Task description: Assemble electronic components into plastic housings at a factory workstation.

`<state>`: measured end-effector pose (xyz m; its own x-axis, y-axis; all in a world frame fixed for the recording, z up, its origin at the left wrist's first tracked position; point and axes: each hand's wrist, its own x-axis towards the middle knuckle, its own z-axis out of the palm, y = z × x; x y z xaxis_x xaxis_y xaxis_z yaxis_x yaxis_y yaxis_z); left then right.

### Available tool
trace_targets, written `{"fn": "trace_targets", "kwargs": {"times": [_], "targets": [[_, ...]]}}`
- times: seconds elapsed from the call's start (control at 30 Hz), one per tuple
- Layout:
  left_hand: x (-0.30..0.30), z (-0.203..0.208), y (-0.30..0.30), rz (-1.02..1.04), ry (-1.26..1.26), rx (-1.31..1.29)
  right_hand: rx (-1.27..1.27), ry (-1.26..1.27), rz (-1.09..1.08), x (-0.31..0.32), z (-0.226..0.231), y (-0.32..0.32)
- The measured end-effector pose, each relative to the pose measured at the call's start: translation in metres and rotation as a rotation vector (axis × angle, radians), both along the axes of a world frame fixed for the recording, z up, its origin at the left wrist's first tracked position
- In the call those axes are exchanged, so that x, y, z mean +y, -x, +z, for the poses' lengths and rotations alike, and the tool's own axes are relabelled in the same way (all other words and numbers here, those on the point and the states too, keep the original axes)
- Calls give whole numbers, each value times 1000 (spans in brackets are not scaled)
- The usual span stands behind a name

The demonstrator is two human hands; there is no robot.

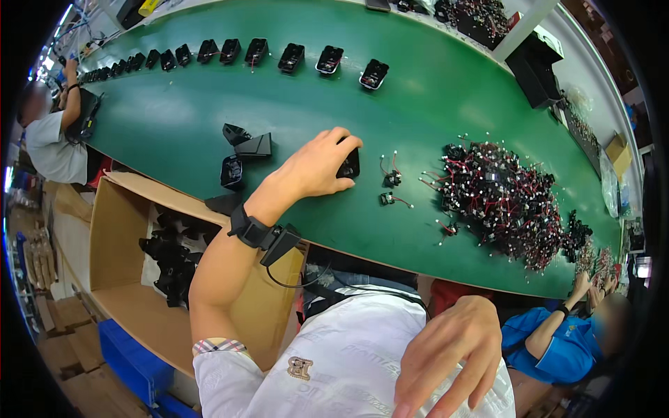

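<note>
My left hand reaches over the green table, its thumb and fingers curled round a black plastic housing. Much of that housing is hidden under the hand. Just right of it lie two small black parts with red wires, one farther and one nearer. My right hand is raised in front of my shirt, away from the table, with its fingers loosely apart and nothing visible in them. Left of my left wrist rest several other black housings, one of them an open one.
A big heap of wired parts covers the table's right side. A row of filled black housings runs along the far side. An open cardboard box with black pieces stands at my left. Co-workers sit at far left and right.
</note>
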<state>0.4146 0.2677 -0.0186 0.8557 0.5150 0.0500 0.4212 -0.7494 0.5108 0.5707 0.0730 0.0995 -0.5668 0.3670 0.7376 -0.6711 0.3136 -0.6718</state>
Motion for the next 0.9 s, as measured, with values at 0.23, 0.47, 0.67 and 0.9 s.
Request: {"fn": "trace_targets", "kwargs": {"times": [0.23, 0.47, 0.67, 0.9], "targets": [[-1, 3, 2, 12, 28, 42, -11, 53, 99, -2, -11, -4], [-1, 7, -2, 29, 11, 1, -195, 207, -45, 5, -45, -31], [-3, 5, -2, 14, 12, -7, -1143, -166, -1362, 53, -113, -49], [-6, 9, -6, -47, 104, -80, -1263, -160, -1377, 57, -123, -44]]}}
